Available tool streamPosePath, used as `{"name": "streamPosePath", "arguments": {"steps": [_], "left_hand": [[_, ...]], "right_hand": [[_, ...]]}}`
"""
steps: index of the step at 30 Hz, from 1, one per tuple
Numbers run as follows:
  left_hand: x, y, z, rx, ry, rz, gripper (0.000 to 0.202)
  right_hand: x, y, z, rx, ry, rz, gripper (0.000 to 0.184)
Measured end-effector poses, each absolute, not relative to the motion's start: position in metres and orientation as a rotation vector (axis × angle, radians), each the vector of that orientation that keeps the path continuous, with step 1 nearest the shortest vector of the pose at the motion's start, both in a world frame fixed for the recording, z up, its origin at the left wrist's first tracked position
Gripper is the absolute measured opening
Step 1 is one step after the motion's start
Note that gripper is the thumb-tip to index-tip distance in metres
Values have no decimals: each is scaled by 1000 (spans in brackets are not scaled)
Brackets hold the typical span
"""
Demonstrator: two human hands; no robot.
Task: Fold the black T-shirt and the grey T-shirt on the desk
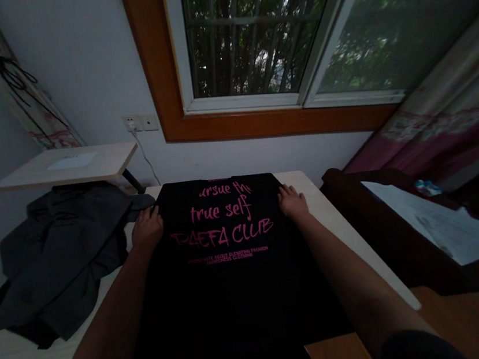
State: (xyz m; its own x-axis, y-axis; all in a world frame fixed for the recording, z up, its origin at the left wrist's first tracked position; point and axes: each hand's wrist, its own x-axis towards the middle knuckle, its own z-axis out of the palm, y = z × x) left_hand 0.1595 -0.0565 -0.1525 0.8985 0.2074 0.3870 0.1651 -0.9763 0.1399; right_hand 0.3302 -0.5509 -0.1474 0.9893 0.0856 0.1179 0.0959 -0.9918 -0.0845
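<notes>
A black T-shirt (230, 285) with pink lettering lies flat on a pale table (346, 230), partly folded at its far end. My left hand (146, 228) rests on the shirt's left edge, fingers curled over the fabric. My right hand (291, 201) presses on the right edge, fingers closed on the cloth. Both arms stretch forward along the shirt's sides.
A heap of dark grey clothing (60, 254) lies on the table's left part. A small side table (67, 165) stands behind it by the wall. A dark cabinet with white papers (440, 219) stands at the right. A window (291, 33) is ahead.
</notes>
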Motion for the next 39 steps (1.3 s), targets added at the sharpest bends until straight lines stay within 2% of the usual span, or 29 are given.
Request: {"name": "streamPosePath", "arguments": {"steps": [6, 11, 16, 27, 39], "left_hand": [[151, -115, -144, 2874, 198, 950, 50], [154, -197, -144, 2874, -149, 794, 46], [145, -228, -154, 2918, -109, 590, 48], [104, -180, -151, 3003, 78, 407, 52], [53, -109, -163, 3040, 193, 436, 51]], "right_hand": [[279, -501, -134, -2992, -360, -458, 54], [217, -425, -133, -2793, -697, -336, 54], [181, -398, -145, -2710, -741, -261, 55], [191, -461, -154, -2760, -584, -346, 53], [206, -580, -171, -2804, -469, -500, 51]]}}
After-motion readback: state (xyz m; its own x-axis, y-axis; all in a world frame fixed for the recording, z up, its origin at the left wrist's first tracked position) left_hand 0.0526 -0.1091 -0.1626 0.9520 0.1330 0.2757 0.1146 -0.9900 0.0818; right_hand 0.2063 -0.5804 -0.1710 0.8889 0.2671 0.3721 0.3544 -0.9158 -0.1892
